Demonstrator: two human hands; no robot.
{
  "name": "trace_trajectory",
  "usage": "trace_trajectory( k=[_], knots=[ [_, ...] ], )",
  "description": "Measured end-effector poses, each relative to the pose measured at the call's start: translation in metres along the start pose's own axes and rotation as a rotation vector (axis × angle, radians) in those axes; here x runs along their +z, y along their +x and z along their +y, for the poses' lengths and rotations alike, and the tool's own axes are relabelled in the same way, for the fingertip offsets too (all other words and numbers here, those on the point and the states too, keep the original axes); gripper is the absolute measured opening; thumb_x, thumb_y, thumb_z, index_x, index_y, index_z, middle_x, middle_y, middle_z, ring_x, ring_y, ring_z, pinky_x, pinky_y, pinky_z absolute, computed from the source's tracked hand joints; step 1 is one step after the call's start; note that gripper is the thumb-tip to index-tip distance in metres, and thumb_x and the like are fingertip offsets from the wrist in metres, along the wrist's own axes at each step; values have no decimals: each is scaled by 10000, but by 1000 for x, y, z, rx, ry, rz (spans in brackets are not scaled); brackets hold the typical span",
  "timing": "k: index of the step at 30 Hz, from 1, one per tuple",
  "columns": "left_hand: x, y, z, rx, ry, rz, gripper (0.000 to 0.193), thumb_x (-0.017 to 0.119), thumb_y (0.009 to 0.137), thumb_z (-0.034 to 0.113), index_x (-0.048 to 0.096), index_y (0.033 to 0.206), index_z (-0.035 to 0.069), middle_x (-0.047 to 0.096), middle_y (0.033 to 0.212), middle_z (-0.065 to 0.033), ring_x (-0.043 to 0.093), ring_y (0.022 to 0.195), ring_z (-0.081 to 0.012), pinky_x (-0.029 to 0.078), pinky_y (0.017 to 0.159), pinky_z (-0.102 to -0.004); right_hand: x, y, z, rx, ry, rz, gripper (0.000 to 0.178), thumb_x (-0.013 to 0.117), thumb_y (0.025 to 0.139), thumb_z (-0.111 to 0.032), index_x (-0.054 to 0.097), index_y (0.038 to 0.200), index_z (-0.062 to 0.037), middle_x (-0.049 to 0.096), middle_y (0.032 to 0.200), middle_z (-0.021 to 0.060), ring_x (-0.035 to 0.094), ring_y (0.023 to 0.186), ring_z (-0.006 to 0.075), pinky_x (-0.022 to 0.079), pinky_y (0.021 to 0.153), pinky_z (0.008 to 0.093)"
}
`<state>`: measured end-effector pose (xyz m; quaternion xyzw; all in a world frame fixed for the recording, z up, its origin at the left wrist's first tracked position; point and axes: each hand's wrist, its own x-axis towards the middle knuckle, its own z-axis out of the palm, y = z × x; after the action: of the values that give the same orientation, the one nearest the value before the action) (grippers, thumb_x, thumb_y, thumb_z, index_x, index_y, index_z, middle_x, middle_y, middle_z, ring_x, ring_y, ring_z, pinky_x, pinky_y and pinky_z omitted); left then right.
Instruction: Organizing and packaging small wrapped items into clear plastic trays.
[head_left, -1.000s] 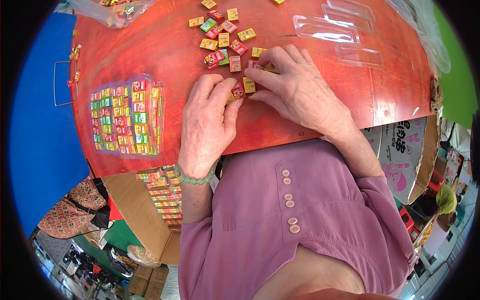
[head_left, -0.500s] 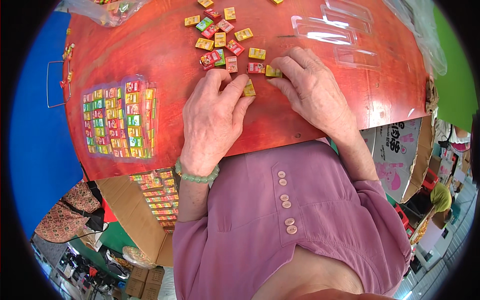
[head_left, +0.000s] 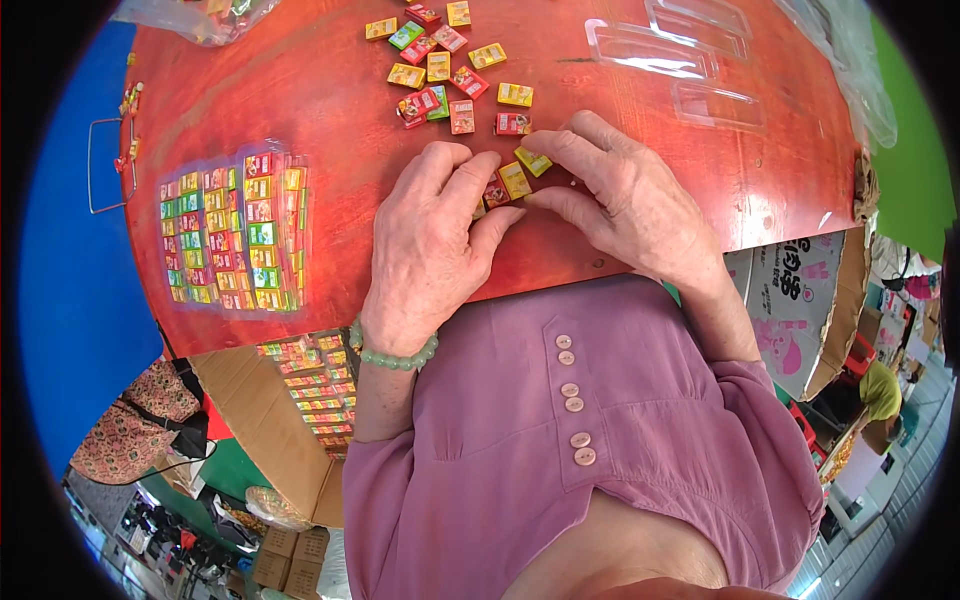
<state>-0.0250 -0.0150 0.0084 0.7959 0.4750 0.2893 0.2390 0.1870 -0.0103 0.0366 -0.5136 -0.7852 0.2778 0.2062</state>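
Note:
My left hand [head_left: 430, 235], with a green bead bracelet [head_left: 400, 357] at the wrist, is closed round a short row of tiny boxes. A red box [head_left: 495, 190] shows at its fingertips, with a yellow box [head_left: 515, 180] at the row's right end. My right hand [head_left: 640, 200] has its thumb by that yellow box. Its index finger is on a tilted yellow-green box [head_left: 533, 161] just beyond the row. Fingers hide part of the row. Loose beyond the hands lie a red box [head_left: 513, 124], a pink-red box [head_left: 461, 117] and several more small boxes.
At the left, clear trays filled with small boxes [head_left: 235, 235] lie together. Empty clear plastic trays [head_left: 650, 50] lie far right, beside a plastic bag [head_left: 850, 80]. An open carton [head_left: 260, 420] below the table's left edge holds more filled trays. Another carton [head_left: 800, 310] stands right.
My right hand's fingers have brought the yellow-green box left, away from the loose red box, towards the row. More of the row now shows at my left fingertips.

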Motion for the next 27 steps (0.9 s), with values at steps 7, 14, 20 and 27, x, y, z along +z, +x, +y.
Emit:
trace_trajectory(
  k=[7, 14, 20, 27],
  knots=[
    [4, -2, 1, -8, 12, 4, 374, 814, 786, 76, 685, 1129, 3, 590, 1045, -116, 631, 934, -313, 545, 771, -434, 2, 0, 1, -25, 49, -20, 358, 743, 873, -59, 621, 1208, -26, 617, 1026, 139, 670, 938, 366, 557, 795, 432],
    [6, -1, 6, 42, 61, 42, 339, 802, 798, 68, 699, 1115, 7, 574, 1011, -108, 614, 897, -300, 528, 762, -423, 4, 1, 6, -30, 34, -36, 314, 731, 864, -22, 611, 1153, -14, 630, 1029, 147, 680, 941, 357, 558, 795, 436],
    [7, -6, 5, 38, 71, 59, 339, 803, 802, 74, 701, 1117, 4, 562, 998, -102, 607, 882, -289, 527, 762, -420, -4, 4, 7, -47, 80, -105, 334, 742, 862, -39, 609, 1168, -17, 637, 1012, 139, 677, 918, 351, 553, 776, 437],
    [7, -12, 6, 27, 63, 69, 363, 807, 803, 86, 692, 1137, -1, 565, 1019, -108, 607, 888, -294, 528, 769, -424, -1, 26, 6, -70, -18, 50, 259, 736, 890, -83, 651, 1126, -19, 602, 975, 148, 649, 871, 375, 533, 738, 451]
  ],
)
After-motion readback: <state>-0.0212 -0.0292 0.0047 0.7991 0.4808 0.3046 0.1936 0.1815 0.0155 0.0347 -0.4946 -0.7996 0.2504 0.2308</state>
